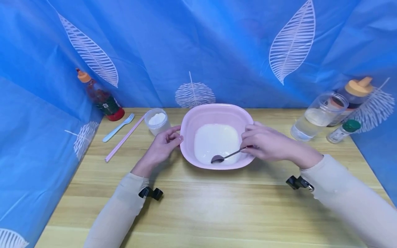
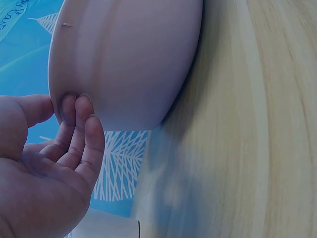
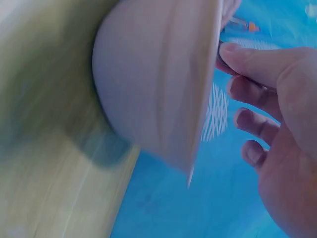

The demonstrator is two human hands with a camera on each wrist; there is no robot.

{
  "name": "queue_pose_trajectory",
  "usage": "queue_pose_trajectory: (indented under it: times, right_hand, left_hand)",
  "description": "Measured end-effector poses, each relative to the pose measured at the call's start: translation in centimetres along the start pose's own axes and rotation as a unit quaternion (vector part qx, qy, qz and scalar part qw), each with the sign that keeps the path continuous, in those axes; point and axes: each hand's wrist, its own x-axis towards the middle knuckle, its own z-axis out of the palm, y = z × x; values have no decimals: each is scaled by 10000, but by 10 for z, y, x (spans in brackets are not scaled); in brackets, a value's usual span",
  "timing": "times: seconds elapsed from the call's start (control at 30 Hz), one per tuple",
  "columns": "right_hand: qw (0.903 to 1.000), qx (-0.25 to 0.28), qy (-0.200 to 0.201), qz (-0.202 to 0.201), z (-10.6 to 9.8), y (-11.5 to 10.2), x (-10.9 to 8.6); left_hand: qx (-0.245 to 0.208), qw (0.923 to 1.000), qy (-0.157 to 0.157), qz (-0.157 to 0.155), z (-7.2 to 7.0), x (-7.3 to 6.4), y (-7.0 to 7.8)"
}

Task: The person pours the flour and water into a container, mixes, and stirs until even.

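Note:
A pink basin (image 1: 217, 109) with white contents stands on the wooden table; whether these are powder or liquid is hard to tell. The left hand (image 1: 162, 146) pinches the basin's left rim, thumb on the rim and fingertips against the outer wall, as the left wrist view shows (image 2: 59, 153). Over the basin's right side, the right hand (image 1: 263, 141) pinches the handle of a dark spoon (image 1: 217, 158). The spoon's bowl is low over the white contents near the front wall. In the right wrist view the right hand (image 3: 282, 114) is beside the rim, and the spoon's bowl is hidden.
Left of the basin stand a tub of white powder (image 1: 157, 121), a pink pair of chopsticks (image 1: 125, 138), a light-blue fork (image 1: 119, 127) and a red sauce bottle (image 1: 103, 100). On the right are a clear cup of liquid (image 1: 310, 120), a dark sauce bottle (image 1: 352, 96) and a green-capped shaker (image 1: 342, 131).

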Motion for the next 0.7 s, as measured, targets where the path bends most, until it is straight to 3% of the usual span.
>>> queue_pose_trajectory:
  times: [0.2,0.43,0.6,0.7]
  right_hand:
    - [9962,-400,94,762,-7,21,-12]
    - [9840,-1262,513,1144,2,37,-4]
    - [9785,-1438,316,1446,7,38,4]
    - [9792,-1523,82,1338,-1,32,5]
  left_hand:
    - [169,9998,18,-126,-1,-1,0]
    - [189,9998,43,-89,-1,-1,1]
    - [132,9999,15,-39,-1,0,2]
    - [138,9999,-16,-34,-1,0,3]
